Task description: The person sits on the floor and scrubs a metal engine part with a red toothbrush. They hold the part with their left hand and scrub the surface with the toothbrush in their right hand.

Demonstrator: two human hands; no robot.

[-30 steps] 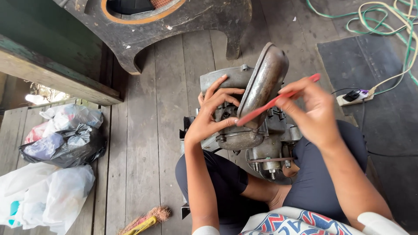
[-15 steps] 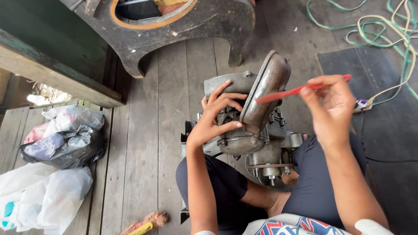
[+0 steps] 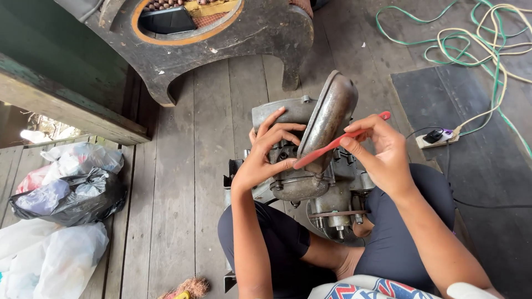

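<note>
A grimy metal engine block (image 3: 324,194) rests between my legs on the wooden floor. A dull grey engine cover (image 3: 330,119) stands on edge on top of it, tilted. My left hand (image 3: 265,152) grips the left side of the engine, fingers spread against the cover's inner edge. My right hand (image 3: 379,152) holds a red toothbrush (image 3: 338,141) by its handle. The brush end lies against the cover's lower rim, close to my left fingertips.
A dark carved wooden stand (image 3: 221,39) sits at the top. Black and white plastic bags (image 3: 61,205) lie at the left. A dark mat (image 3: 471,138) with a white power strip (image 3: 438,137) and green and cream cables (image 3: 476,39) is at the right.
My right hand swung the red toothbrush away to the right, then brought it back down onto the cover's rim. My left hand kept its hold on the engine.
</note>
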